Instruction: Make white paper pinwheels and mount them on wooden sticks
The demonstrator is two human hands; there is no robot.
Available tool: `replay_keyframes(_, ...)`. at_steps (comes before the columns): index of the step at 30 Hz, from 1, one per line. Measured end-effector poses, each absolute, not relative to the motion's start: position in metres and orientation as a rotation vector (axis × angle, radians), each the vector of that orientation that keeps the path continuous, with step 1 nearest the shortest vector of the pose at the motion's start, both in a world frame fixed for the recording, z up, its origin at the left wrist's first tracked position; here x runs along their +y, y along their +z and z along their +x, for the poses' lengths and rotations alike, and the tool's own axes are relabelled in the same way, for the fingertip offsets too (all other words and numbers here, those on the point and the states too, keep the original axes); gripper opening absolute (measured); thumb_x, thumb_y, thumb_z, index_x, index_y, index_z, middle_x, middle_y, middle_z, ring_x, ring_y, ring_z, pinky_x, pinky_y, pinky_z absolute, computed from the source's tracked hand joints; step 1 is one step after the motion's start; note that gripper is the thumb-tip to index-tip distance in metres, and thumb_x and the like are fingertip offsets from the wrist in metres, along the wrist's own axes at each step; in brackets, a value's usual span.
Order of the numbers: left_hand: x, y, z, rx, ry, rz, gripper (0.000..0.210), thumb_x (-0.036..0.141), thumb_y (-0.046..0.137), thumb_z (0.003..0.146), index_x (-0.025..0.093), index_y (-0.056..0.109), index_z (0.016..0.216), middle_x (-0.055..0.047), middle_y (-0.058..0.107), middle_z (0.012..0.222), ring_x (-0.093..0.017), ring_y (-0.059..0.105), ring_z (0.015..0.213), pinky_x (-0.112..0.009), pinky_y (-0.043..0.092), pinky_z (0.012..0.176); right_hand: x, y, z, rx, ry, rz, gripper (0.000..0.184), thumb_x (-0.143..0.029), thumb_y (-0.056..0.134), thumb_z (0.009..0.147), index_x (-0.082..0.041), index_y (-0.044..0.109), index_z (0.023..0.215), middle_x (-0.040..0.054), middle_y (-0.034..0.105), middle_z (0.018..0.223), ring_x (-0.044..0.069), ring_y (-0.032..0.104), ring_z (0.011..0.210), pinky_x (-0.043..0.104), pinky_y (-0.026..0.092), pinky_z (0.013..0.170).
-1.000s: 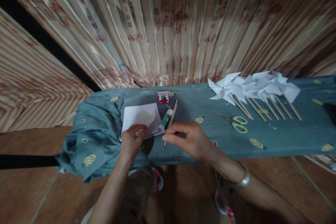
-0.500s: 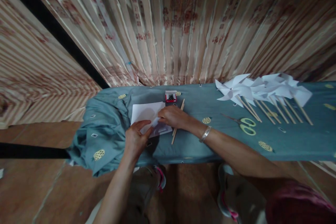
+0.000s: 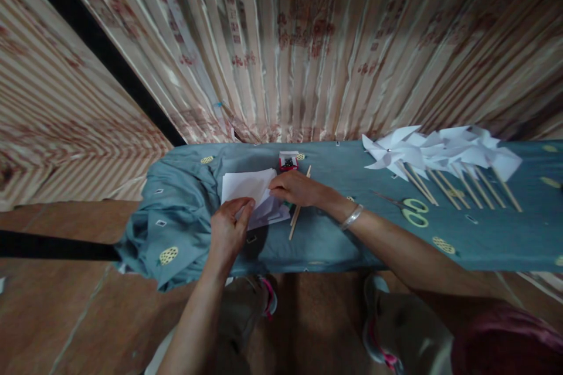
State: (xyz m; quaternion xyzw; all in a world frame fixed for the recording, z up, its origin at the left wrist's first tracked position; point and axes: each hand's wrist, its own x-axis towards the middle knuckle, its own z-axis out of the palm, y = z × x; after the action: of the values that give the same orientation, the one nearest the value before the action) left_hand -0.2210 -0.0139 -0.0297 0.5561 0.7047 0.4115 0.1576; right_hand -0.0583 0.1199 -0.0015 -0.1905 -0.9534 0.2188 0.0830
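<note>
A small stack of white paper [image 3: 246, 180] lies on the cloth-covered table, with a loose white sheet [image 3: 267, 212] slanting over its near right part. My left hand [image 3: 229, 228] is at the near left edge of this sheet, thumb and fingers pinched together on it. From the right, my right hand [image 3: 298, 188] pinches the sheet's far right side, its fingers closed. The fingertips partly cover the paper. Just beyond my right hand stands a small open red box [image 3: 288, 160] of dark little pins or tacks. Two thin wooden sticks [image 3: 294, 224] lie partly under my right wrist.
Several white paper pinwheels [image 3: 444, 152] on wooden sticks lie in a row at the right. Scissors [image 3: 413, 212] with pale green handles rest nearer. The blue-green cloth [image 3: 176, 234] bunches up at the left end. A pleated curtain [image 3: 303, 70] hangs behind the table.
My hands have drawn slightly apart; the right has shifted a little up and right at the paper. My left thumb and fingers have come together. The view has shifted slightly.
</note>
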Motion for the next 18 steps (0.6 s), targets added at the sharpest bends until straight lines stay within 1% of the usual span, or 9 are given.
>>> replay_keyframes(4,-0.011,-0.034,-0.224,2.058,1.204,1.647,0.031,0.039,0.064,0.076,0.019,0.075,0.096,-0.009,0.075,0.105,-0.026,0.068,0.101,-0.038,0.051,0.093,0.116,0.000,-0.064,-2.739,0.669,-0.635,0.014,-0.013,0.061,0.088,-0.011,0.072,0.079,0.0064,0.071,0.075,0.015,0.062,0.071,0.023,0.037,0.064)
replay_keyframes(6,-0.011,-0.034,-0.229,2.101,1.188,1.693,0.026,0.034,0.066,0.075,0.020,0.075,0.095,-0.008,0.075,0.105,-0.026,0.068,0.102,-0.039,0.050,0.095,0.113,0.002,-0.068,-2.668,0.674,-0.648,0.011,-0.015,0.063,0.087,-0.011,0.072,0.083,0.0067,0.073,0.080,0.015,0.064,0.074,0.023,0.040,0.067)
replay_keyframes(10,-0.015,-0.026,-0.237,2.209,1.271,1.814,0.020,0.032,0.060,0.083,0.021,0.076,0.089,-0.008,0.076,0.101,-0.025,0.068,0.100,-0.044,0.045,0.100,0.095,0.016,-0.064,-2.479,0.654,-0.670,0.012,-0.019,0.061,0.090,-0.014,0.072,0.088,0.0053,0.074,0.087,0.015,0.067,0.080,0.024,0.046,0.074)
replay_keyframes(12,-0.018,-0.018,-0.233,2.198,1.362,1.945,0.021,0.032,0.057,0.087,0.021,0.075,0.090,-0.007,0.076,0.099,-0.025,0.068,0.101,-0.047,0.040,0.105,0.078,0.024,-0.052,-2.403,0.575,-0.650,0.015,-0.021,0.058,0.092,-0.014,0.071,0.089,0.0073,0.074,0.093,0.018,0.067,0.090,0.028,0.049,0.082)
replay_keyframes(13,-0.020,-0.015,-0.228,2.165,1.384,2.024,0.021,0.031,0.056,0.089,0.021,0.075,0.091,-0.007,0.076,0.099,-0.024,0.068,0.102,-0.048,0.037,0.107,0.068,0.026,-0.043,-2.369,0.530,-0.648,0.017,-0.021,0.055,0.094,-0.014,0.070,0.091,0.0083,0.073,0.095,0.019,0.067,0.093,0.030,0.050,0.087)
replay_keyframes(15,-0.023,-0.010,-0.214,2.046,1.386,2.179,0.021,0.027,0.054,0.091,0.020,0.074,0.093,-0.008,0.076,0.100,-0.024,0.068,0.104,-0.048,0.037,0.108,0.047,0.027,-0.021,-2.315,0.462,-0.658,0.023,-0.021,0.047,0.097,-0.015,0.069,0.097,0.0096,0.073,0.102,0.020,0.067,0.098,0.033,0.051,0.090)
replay_keyframes(18,-0.025,-0.009,-0.183,1.833,1.337,2.381,0.020,0.024,0.052,0.093,0.022,0.071,0.098,-0.005,0.076,0.101,-0.021,0.068,0.102,-0.047,0.039,0.106,0.023,0.020,0.020,-2.217,0.419,-0.724,0.022,-0.022,0.047,0.096,-0.019,0.068,0.104,0.0083,0.073,0.104,0.019,0.069,0.096,0.035,0.054,0.090)
